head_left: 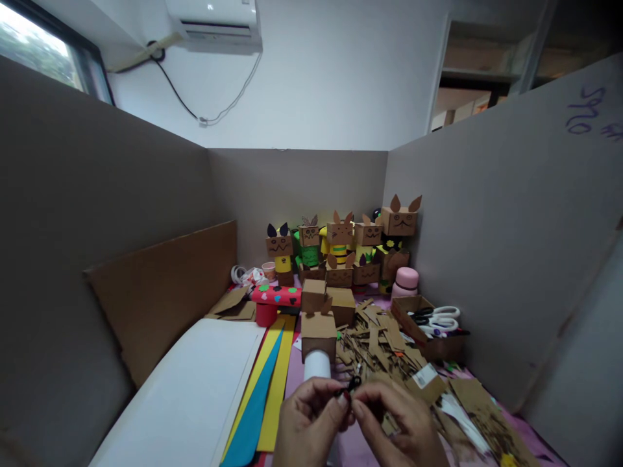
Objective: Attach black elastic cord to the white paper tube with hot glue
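Note:
At the bottom centre, my left hand (pixel 316 415) pinches a small dark item (pixel 354 383), black with a touch of red, too small to identify. My right hand (pixel 396 418) is closed at the fingertips on the other side of the same item, and the two hands nearly touch. Just beyond them lies a white paper tube (pixel 317 365), its far end against a small cardboard box (pixel 318 334) with a brown ear-shaped piece on top. Another cardboard box (pixel 313 295) stands behind it.
Cardboard scraps (pixel 384 337) cover the right side, near an open box (pixel 440 348) with white-handled scissors (pixel 445 318). White sheets (pixel 189 389), yellow paper (pixel 277 415) and blue paper (pixel 253 421) lie left. Cardboard animal figures (pixel 339 232) and a pink bottle (pixel 405 283) stand behind.

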Demonstrator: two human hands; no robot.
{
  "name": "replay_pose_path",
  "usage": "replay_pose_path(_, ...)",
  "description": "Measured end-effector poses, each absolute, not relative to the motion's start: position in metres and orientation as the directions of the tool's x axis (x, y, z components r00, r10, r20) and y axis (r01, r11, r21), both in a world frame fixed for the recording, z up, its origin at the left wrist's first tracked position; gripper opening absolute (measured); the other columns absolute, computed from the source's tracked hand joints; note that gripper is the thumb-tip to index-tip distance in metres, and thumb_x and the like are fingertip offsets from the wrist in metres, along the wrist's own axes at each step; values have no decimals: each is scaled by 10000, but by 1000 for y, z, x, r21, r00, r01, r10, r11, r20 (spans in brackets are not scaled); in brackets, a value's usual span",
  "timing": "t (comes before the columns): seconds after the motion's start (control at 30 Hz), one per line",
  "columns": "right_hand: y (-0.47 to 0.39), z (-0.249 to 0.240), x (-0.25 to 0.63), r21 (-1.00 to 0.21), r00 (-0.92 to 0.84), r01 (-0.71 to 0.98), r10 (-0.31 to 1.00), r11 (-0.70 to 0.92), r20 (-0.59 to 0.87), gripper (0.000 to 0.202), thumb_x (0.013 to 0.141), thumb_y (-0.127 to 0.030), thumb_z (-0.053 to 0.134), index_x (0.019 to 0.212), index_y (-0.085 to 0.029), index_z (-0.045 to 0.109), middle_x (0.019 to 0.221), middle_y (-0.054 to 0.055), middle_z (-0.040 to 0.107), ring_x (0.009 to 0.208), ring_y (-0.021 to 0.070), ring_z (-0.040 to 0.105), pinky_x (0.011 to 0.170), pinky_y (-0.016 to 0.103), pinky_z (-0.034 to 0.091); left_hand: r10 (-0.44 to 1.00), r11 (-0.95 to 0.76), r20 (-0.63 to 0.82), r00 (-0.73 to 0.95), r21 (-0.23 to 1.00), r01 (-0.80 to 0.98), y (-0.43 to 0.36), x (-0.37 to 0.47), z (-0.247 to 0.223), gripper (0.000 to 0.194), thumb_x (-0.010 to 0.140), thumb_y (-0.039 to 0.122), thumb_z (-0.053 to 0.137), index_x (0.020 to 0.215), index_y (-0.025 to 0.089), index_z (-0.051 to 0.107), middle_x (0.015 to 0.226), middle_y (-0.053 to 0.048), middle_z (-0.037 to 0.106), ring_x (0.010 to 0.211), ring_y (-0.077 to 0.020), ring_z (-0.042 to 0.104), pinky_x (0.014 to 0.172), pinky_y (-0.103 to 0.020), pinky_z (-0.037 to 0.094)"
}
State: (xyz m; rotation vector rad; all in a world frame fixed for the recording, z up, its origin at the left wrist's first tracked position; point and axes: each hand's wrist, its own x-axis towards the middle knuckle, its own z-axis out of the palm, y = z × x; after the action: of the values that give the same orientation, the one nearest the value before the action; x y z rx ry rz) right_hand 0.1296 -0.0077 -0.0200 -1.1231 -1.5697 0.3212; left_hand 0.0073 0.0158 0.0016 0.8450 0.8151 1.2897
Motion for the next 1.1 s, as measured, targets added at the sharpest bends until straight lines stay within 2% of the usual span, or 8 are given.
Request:
replay_pose_path(0.13, -8, -22, 130, -649, 61, 538, 742, 539, 667, 153, 842, -226, 492, 739, -231, 606, 635, -20, 639, 568, 122, 584, 546, 213, 404, 992, 89, -37, 123, 891, -445, 15, 7, 3, 353, 413, 400, 876, 576, 149, 689, 442, 12, 637, 450, -78, 530, 478, -166, 383)
replay_pose_path(0.47, -10, -18, 131, -694, 116, 524, 766, 493, 632, 159, 851, -299, 522, 753, -249, 638, 639, -18, 644, 581, 134, 601, 538, 209, 419, 990, -8, 55, 130, 942, -335, 10, 5, 3, 184, 544, 331, 822, 617, 193, 725, 552, 6, 669, 556, -114, 585, 563, -175, 453)
replay_pose_path(0.6, -10, -18, 131, -710, 115, 507, 778, 488, 618, 166, 857, -304, 507, 787, -259, 651, 679, -9, 662, 620, 145, 623, 534, 210, 425, 987, -32, 78, 138, 950, -310, 11, 4, -1, 195, 580, 350, 800, 669, 191, 731, 590, -6, 675, 600, -137, 603, 604, -195, 474)
replay_pose_path(0.93, -8, -19, 133, -679, 58, 514, 769, 524, 637, 183, 874, -275, 475, 835, -272, 654, 706, -9, 681, 635, 139, 643, 543, 204, 432, 988, 11, 47, 149, 931, -366, 13, 4, 1, 265, 553, 394, 819, 665, 168, 737, 542, -17, 684, 527, -114, 591, 535, -178, 449)
replay_pose_path(1.1, -6, -21, 133, -680, 43, 509, 774, 527, 632, 173, 874, -278, 484, 831, -270, 652, 708, -7, 690, 646, 140, 646, 547, 197, 433, 985, 92, -22, 174, 910, -405, 17, 4, -2, 323, 498, 415, 843, 640, 149, 725, 532, -19, 683, 483, -111, 591, 500, -191, 449)
